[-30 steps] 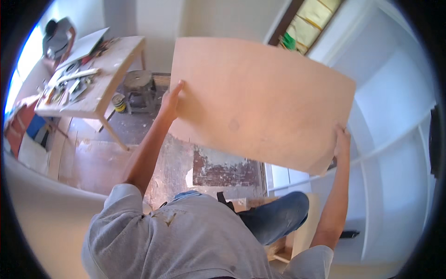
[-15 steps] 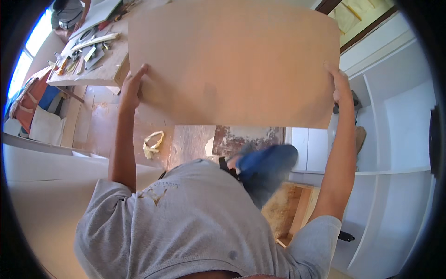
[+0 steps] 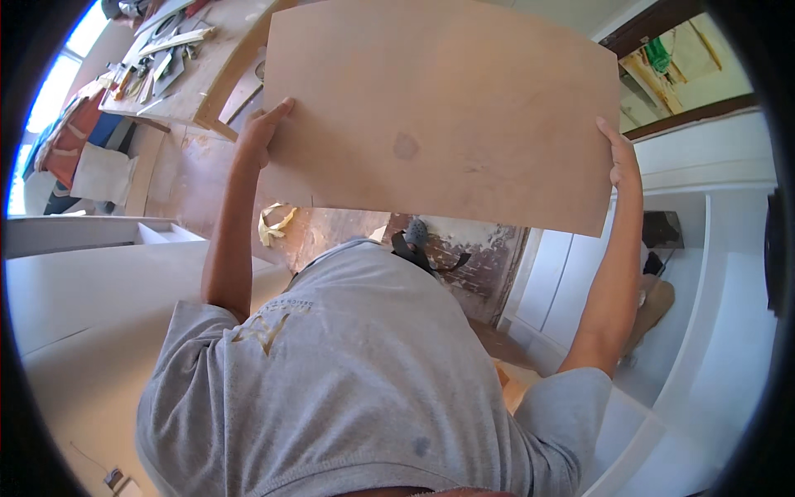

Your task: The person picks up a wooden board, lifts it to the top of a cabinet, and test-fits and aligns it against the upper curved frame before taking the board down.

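Up high, the left hand [image 3: 263, 131] grips the left edge of a large thin brown board [image 3: 439, 108], and the right hand [image 3: 623, 159] clasps its right edge, both arms raised in front of the grey shirt [image 3: 348, 373]. To the far left stands a wooden workbench [image 3: 217, 70] strewn with tools [image 3: 161, 62]. White cabinet shelves [image 3: 712, 273] stand at the right, a white panel [image 3: 91, 282] near left.
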### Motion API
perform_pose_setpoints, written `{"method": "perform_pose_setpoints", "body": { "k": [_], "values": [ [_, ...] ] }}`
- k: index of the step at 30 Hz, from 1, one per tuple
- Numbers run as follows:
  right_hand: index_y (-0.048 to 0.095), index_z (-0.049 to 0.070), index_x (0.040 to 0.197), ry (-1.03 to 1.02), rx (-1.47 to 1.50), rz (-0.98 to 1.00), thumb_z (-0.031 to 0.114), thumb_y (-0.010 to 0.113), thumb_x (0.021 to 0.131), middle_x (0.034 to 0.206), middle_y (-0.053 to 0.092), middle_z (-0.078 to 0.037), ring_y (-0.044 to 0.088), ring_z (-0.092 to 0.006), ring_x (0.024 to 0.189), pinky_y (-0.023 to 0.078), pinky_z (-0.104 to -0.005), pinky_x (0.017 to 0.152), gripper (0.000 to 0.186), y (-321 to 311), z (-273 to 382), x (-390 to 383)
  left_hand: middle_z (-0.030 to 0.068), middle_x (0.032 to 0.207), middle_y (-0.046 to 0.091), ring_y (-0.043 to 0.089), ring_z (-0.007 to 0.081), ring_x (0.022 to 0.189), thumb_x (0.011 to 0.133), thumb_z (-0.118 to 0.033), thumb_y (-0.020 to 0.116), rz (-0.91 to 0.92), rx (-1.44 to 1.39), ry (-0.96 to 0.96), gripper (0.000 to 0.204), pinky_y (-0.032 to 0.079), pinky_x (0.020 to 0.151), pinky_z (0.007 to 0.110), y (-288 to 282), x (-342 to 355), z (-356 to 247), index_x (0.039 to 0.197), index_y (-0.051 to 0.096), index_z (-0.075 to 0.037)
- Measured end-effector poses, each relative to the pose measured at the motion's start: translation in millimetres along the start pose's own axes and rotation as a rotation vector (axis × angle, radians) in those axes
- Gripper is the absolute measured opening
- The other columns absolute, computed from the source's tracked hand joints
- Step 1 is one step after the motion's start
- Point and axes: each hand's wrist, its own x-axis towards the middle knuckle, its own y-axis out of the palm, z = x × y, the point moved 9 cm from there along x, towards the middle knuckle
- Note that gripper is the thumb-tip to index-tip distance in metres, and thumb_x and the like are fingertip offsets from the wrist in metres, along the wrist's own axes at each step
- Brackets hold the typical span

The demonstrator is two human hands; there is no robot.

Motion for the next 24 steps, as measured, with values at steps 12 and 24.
{"method": "perform_pose_setpoints", "body": {
  "k": [12, 24],
  "values": [
    [0.065, -0.003, 0.125, -0.032, -0.241, 0.211, 0.040, 0.077, 0.088, 0.122, 0.069, -0.013, 0.064, -0.0260, 0.114, 0.048, -0.0418, 0.101, 0.058, 89, -5, 253, 0.0178, 0.089, 0.072, 0.071, 0.0267, 0.069, 0.087, -0.036, 0.079, -0.392, -0.038, -0.017, 0.048, 0.057, 0.063, 0.039, 12, 52, 20, 0.105, 0.070, 0.008],
    [0.065, -0.005, 0.119, -0.076, -0.279, 0.521, 0.039, 0.078, 0.086, 0.114, 0.071, -0.018, 0.069, -0.0292, 0.103, 0.055, -0.0405, 0.091, 0.056, 429, 80, 469, 0.0173, 0.100, 0.071, 0.071, 0.0240, 0.078, 0.088, -0.032, 0.078, -0.607, -0.430, -0.106, 0.050, 0.057, 0.064, 0.039, -55, 173, 55, 0.116, 0.065, 0.008]
  ]
}}
